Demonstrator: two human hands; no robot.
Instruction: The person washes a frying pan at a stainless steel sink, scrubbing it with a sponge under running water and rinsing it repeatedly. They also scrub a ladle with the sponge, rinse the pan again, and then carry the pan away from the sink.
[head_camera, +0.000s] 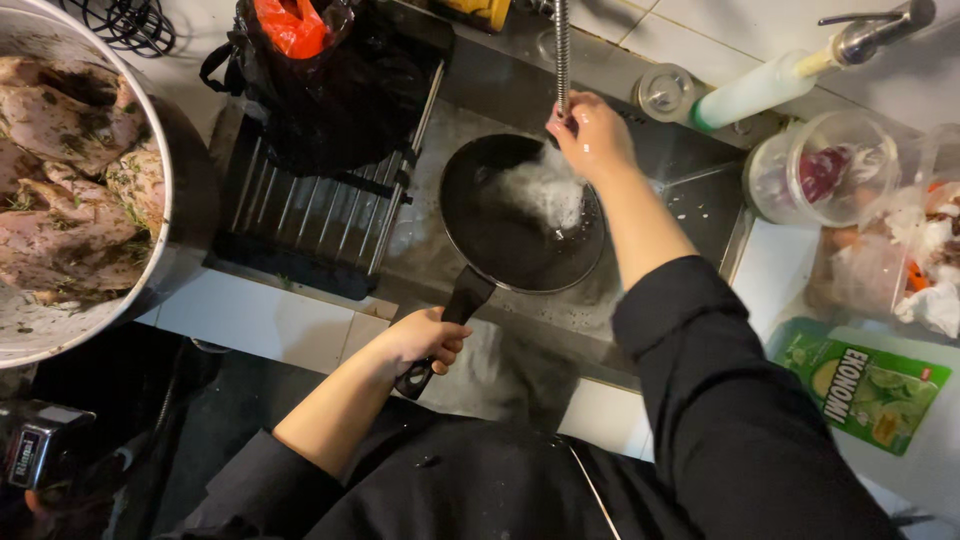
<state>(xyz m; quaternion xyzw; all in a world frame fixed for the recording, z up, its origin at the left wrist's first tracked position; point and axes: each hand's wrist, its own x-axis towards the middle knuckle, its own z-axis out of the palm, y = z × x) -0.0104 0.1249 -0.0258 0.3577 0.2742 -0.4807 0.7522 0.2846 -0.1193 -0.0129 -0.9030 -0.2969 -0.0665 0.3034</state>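
**Pan under running water at the sink**

At far left a big metal pot (160, 270) of herbed raw chicken (60, 170) sits cut off by the frame edge. Beside it, a dish rack (310, 220) carries a black bag (330, 80).

The left hand (425, 340) reaches forward, forearm bare, fingers wrapped tight around the black handle, whose end pokes out below the fist. The frying pan (510, 240) lies ahead of those fingers, held over the sink (690, 190).

The right hand (590, 135) stretches out above the pan's far rim, fingers closed on the metal hose (562, 50); the spray head is hidden behind them. White water blurs the pan's inside. On the bench at right stand plastic tubs (820, 170).
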